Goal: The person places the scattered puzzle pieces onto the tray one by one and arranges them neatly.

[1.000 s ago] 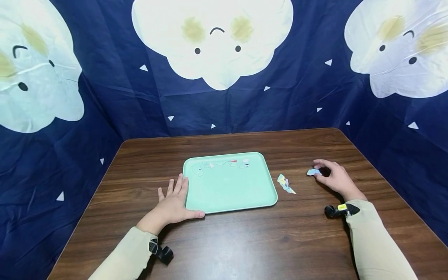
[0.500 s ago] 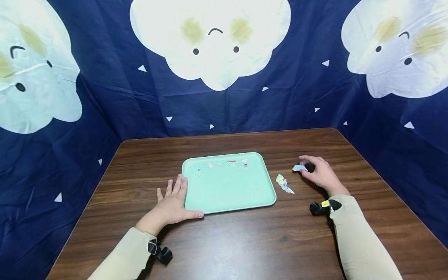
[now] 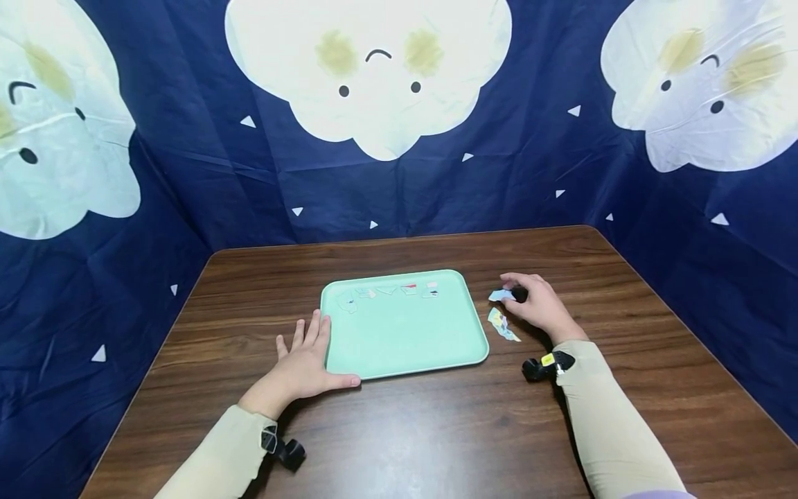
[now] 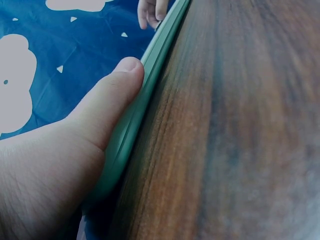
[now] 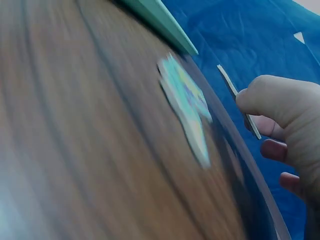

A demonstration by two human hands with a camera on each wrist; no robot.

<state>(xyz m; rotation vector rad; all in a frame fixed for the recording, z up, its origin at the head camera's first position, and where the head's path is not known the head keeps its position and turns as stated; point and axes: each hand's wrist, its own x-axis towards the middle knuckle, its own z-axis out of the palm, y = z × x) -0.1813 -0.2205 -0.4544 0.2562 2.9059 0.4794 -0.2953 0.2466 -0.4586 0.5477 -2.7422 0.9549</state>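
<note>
My right hand (image 3: 537, 303) pinches a thin light-blue puzzle piece (image 3: 499, 295) between thumb and fingers, just right of the mint-green tray (image 3: 405, 339). The right wrist view shows this piece edge-on, raised above the table. Below it on the wood lies a multicoloured puzzle piece (image 5: 187, 100), long and irregular, in blue, yellow and purple. My left hand (image 3: 305, 364) rests at the tray's near-left corner with fingers spread; its thumb (image 4: 112, 97) lies along the near rim.
Along the tray's far edge lie several pale, irregular outlined shapes (image 3: 408, 290), some with red or dark marks. The brown wooden table (image 3: 436, 436) meets a dark blue curtain (image 3: 374, 187) with white clouds at its back and sides.
My right hand has moved left towards the tray with the light-blue puzzle piece, which now hovers beyond the multicoloured piece. My left hand has stayed at the tray's corner.
</note>
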